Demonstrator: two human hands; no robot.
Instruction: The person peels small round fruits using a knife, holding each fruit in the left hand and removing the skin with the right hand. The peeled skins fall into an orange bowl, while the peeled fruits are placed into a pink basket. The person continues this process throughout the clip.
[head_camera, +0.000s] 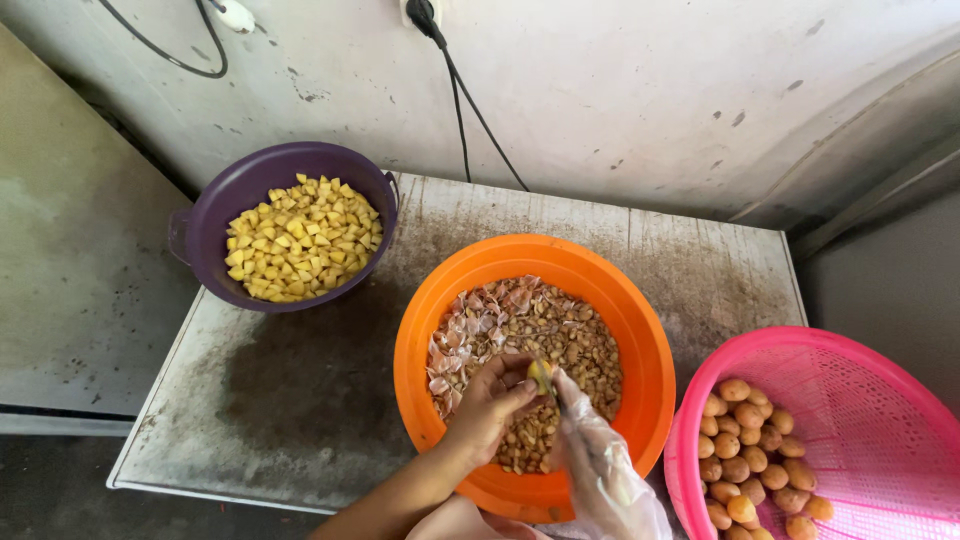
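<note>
My left hand (490, 402) is bare and pinches a small yellow peeled potato (540, 374) over an orange bowl (600, 285) filled with brown and pale peelings. My right hand (598, 460) wears a clear plastic glove and is closed on what looks like a thin blade, its tip touching the potato. Both hands hover just above the peelings at the near side of the bowl.
A purple bowl (205, 225) of yellow potato cubes sits at the back left of the stained white table (300, 400). A pink basket (860, 390) holding several small brown potatoes stands at the right. Black cables (470, 110) hang down the wall behind.
</note>
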